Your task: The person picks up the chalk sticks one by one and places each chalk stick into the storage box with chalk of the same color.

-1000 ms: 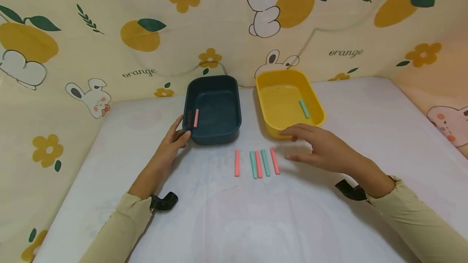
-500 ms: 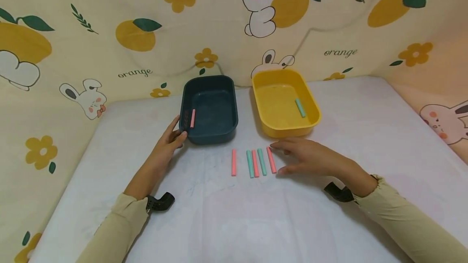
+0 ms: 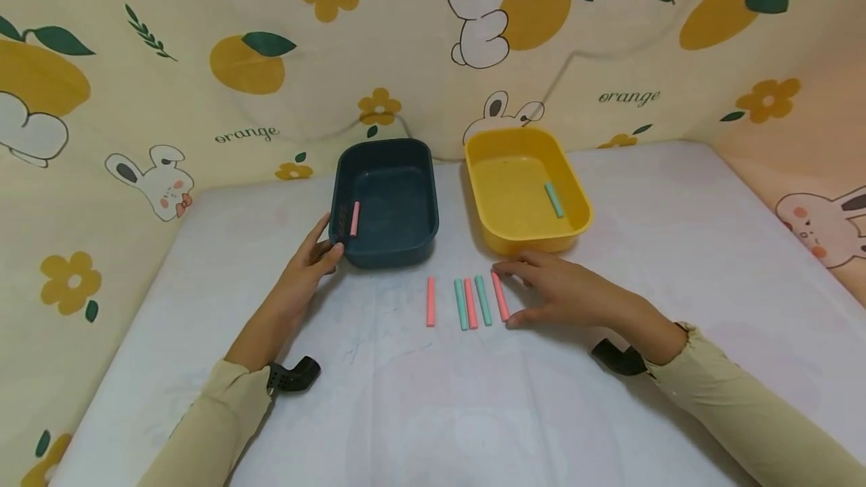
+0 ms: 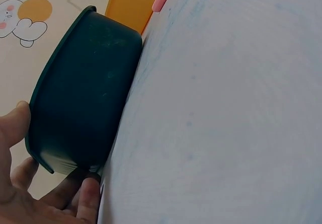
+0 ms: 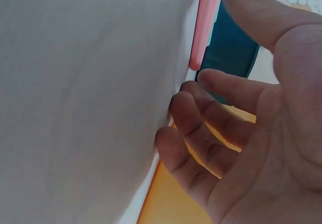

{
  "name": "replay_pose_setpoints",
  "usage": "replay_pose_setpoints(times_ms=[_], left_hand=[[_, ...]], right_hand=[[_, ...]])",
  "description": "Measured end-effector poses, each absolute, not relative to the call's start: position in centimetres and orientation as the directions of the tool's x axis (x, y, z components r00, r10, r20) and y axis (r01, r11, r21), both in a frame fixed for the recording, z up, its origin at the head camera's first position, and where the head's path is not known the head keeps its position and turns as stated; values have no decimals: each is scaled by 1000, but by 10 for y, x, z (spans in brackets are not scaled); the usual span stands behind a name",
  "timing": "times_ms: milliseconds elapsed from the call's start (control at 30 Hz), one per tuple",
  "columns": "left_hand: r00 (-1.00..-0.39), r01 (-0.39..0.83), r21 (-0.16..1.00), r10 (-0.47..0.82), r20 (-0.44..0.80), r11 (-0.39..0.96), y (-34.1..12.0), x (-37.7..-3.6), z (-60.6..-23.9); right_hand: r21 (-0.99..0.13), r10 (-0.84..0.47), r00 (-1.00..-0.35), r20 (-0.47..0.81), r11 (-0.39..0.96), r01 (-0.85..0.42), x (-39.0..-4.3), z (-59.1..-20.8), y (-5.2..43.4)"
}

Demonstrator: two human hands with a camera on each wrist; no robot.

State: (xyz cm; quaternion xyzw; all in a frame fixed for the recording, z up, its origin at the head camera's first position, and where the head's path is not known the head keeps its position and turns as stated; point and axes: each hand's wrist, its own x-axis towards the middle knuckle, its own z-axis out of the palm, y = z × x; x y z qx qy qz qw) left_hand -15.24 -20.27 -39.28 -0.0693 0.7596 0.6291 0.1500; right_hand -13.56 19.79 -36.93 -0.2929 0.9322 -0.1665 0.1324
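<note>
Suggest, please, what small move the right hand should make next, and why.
Perhaps the right hand should gently close its fingers on the rightmost pink stick: they sit right by its two ends, and the stick lies on the table.

The left arm [image 3: 211,421] reaches forward, the left hand [image 3: 306,269] with thumb and fingers parted. The right arm [image 3: 751,406] slants inward, the right hand [image 3: 567,293] pointing leftward, its fingers bent and thumb held apart.

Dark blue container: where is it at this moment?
In the head view, the dark blue container stands just left of the yellow container, its near left corner held by the left hand.
</note>
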Motion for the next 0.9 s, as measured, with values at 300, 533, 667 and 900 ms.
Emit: replay_pose_setpoints(times_ms=[300,533,667,900], left_hand=[[-943,-295,936,97,-317,189,-200,-153,-391],[-943,-293,937,101,-316,189,-200,-153,-391],[-942,-297,934,98,-321,198,-199,-152,-390],[-939,-308,932,94,-330,192,-202,-150,-389]], right_hand=[[-352,-584,-796,-160,787,-507,-137,-368,198],[-369,-578,-801,-155,786,-496,-138,-368,199],[-386,-566,-809,-157,789,-478,-138,-367,199],[-440,-601,-794,-91,740,-509,-137,-365,193]])
